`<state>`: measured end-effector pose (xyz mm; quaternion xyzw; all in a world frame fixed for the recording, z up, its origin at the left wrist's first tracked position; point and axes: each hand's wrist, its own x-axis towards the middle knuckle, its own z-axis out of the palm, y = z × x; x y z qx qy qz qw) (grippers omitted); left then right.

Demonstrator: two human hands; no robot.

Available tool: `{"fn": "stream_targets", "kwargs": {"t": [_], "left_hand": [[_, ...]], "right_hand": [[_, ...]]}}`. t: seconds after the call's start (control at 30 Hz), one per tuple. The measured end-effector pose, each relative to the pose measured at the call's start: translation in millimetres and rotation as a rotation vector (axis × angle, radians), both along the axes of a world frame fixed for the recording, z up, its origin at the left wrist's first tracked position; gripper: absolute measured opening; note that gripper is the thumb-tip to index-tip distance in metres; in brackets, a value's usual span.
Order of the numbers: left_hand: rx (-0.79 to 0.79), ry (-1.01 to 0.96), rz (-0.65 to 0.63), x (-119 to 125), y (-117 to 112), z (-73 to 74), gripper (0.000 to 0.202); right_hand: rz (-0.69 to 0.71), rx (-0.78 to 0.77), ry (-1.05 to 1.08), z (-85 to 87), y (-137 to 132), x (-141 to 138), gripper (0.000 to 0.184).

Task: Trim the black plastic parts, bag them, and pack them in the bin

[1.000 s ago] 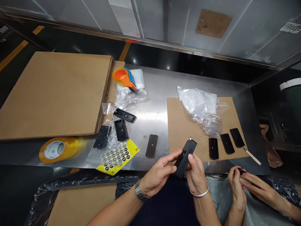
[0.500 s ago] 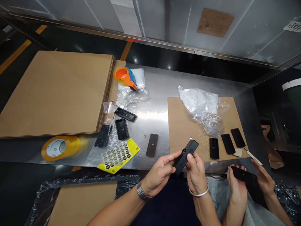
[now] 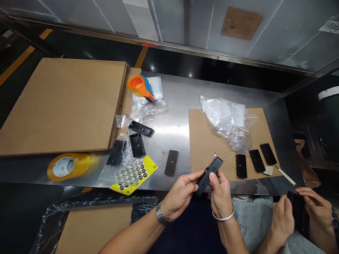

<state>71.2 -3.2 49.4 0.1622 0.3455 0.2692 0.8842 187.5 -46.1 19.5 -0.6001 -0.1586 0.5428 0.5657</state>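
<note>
Both hands grip a black plastic case (image 3: 215,165) with lettering on its face, held tilted above the near table edge. My left hand (image 3: 180,195) pinches its lower end between fingers and thumb. My right hand (image 3: 221,195) wraps its side, the thumb pressed on the lettered face. A small metal tip (image 3: 214,155) shows just beyond the case's upper end; what it belongs to I cannot make out. Left of the hands lies a flat dark cover (image 3: 171,163) on the metal table. Two open black shells (image 3: 137,145) rest farther left, beside a yellow sheet of round stickers (image 3: 134,175).
Stacked cardboard (image 3: 63,106) fills the left, with a tape roll (image 3: 63,167) before it and an orange tape dispenser (image 3: 141,86) behind. Plastic bags (image 3: 225,118) and several black parts lie on a cardboard sheet (image 3: 197,141). A co-worker's hands (image 3: 283,218) hold a black part at right.
The case in my hands has turned slightly, so more of its lettered face shows. The co-worker's hands and their black part have moved to the right.
</note>
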Motion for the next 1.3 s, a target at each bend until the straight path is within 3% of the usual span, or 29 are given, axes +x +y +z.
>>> {"fn": "stream_targets", "kwargs": {"t": [0.57,0.9,1.3], "left_hand": [[-0.076,0.051,0.085,-1.4,-8.7,-5.9,0.035],[-0.073,-0.058,0.089,-6.3,-5.5,-0.2,0.044],[-0.032,-0.030,0.046,-5.7,-7.4,-3.6,0.048]], "right_hand": [[0.015,0.000,-0.138,-1.7,-4.6,-9.8,0.029],[-0.017,-0.022,0.045,-3.3,-2.5,-9.1,0.022],[-0.003,-0.041,0.051,-6.2,-4.4,-5.3,0.023]]}}
